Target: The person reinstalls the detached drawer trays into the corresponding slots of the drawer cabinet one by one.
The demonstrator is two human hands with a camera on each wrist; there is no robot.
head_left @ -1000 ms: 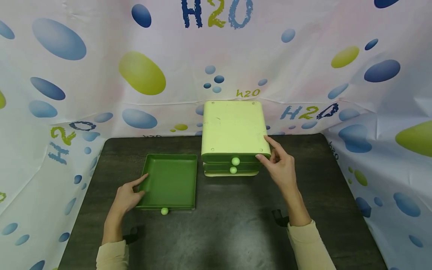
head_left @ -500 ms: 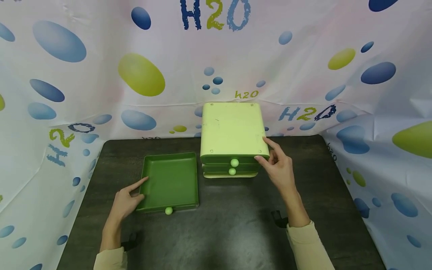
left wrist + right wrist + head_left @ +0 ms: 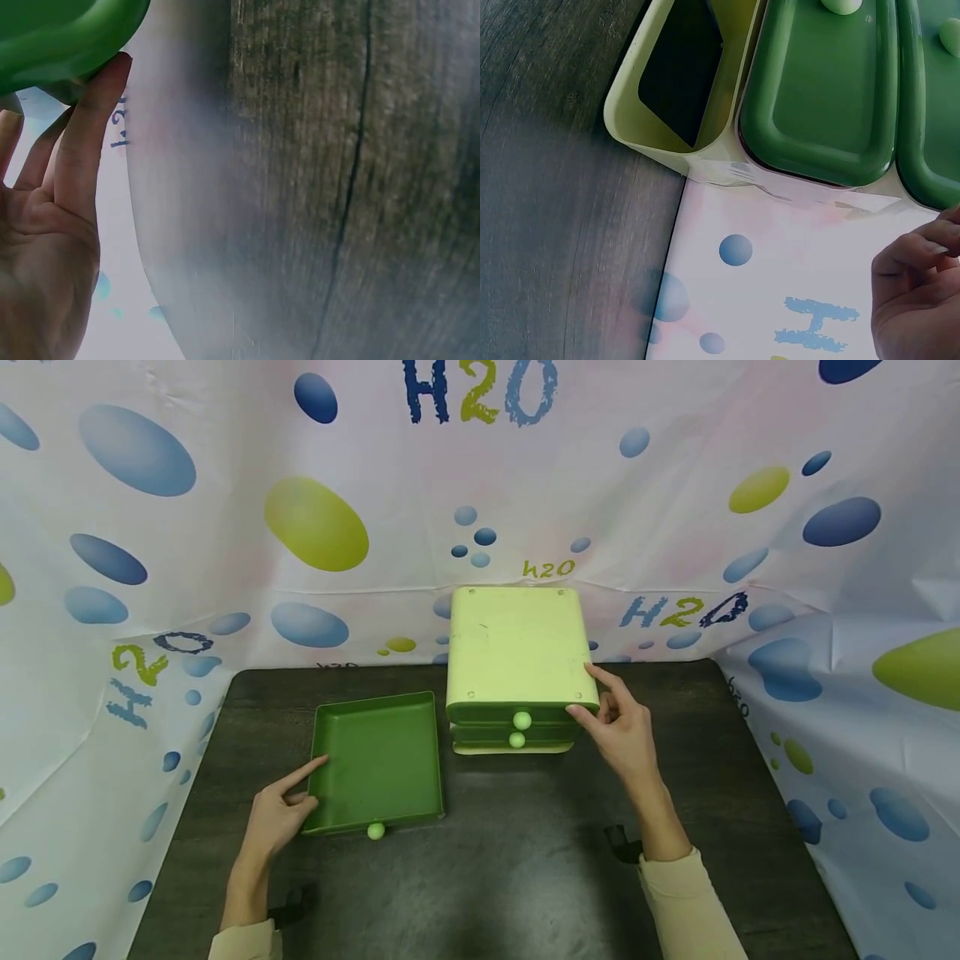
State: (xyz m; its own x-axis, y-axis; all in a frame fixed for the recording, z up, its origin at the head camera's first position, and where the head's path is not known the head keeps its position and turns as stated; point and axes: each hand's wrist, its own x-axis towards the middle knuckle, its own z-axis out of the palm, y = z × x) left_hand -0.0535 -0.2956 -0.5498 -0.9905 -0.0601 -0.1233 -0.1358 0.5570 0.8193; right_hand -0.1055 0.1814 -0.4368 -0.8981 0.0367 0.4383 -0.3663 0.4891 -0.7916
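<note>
A green square drawer (image 3: 378, 768) with a round light-green knob (image 3: 376, 831) is at the left of the table, its far edge slanting. My left hand (image 3: 276, 814) holds it at its left side, the index finger over the rim. In the left wrist view, other fingers lie against the drawer's rounded corner (image 3: 75, 45). A light-green mini drawer cabinet (image 3: 517, 643) stands at the back. My right hand (image 3: 626, 739) grips its front right corner, thumb at the front edge and index finger on the right edge. Two green drawer fronts (image 3: 821, 90) sit beside one open compartment (image 3: 622, 112).
The dark wood-look table (image 3: 510, 860) carries both pieces. A white patterned cloth (image 3: 405, 510) hangs behind and at both sides, close behind the cabinet. A dark band (image 3: 621, 845) shows at the right wrist.
The loose drawer has turned slightly counterclockwise in my left hand, its far right corner moving away and its knob shifting right. The cabinet and right hand stay put.
</note>
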